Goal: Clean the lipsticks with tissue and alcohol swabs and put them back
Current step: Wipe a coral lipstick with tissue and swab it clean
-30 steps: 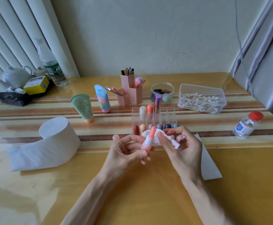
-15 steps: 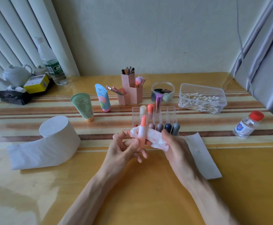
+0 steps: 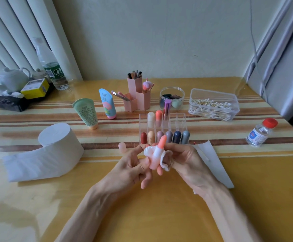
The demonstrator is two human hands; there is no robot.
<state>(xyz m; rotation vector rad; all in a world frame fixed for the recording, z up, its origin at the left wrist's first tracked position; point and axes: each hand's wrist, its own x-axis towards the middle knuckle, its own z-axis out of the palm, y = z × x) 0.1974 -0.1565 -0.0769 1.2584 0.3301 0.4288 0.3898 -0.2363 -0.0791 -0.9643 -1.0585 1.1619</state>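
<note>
**handling note: open lipstick, wipe in progress**

table (image 3: 159, 215): hard and glossy. anything round that i set down on it may roll.

tissue roll (image 3: 55, 149): lies on the table to my left. it is soft, light and tears easily.

box of cotton swabs (image 3: 213, 105): stands at the far right, untouched, well apart from my hands.

clear rack (image 3: 180, 119): stands just beyond my hands. the front row is full and the back row holds three tubes, with bare slots to their right. i judge the return slot to be one of those. the rack looks light, so it could shift if a tube is pushed in hard.

bottle of alcohol (image 3: 261, 133): stands on my right with its cap on, out of easy reach.

left hand (image 3: 130, 170): my thumb and fingers grasp the lower barrel of the lipstick (image 3: 157, 154), which is held above the table, tilted, with the tip toward the rack.

right hand (image 3: 189, 165): my fingers pinch a tissue wad (image 3: 149, 151) that is wrapped round the collar of the tube, below the tip.

handling: the barrel is stiff, smooth, light plastic and should be held low. the exposed orange tip is soft wax, and i judge that it will smear or snap under side load. wipe lightly with tissue only.

cap (image 3: 122, 147): stands on the table just left of my fingers. it is small and easily knocked over.
</note>
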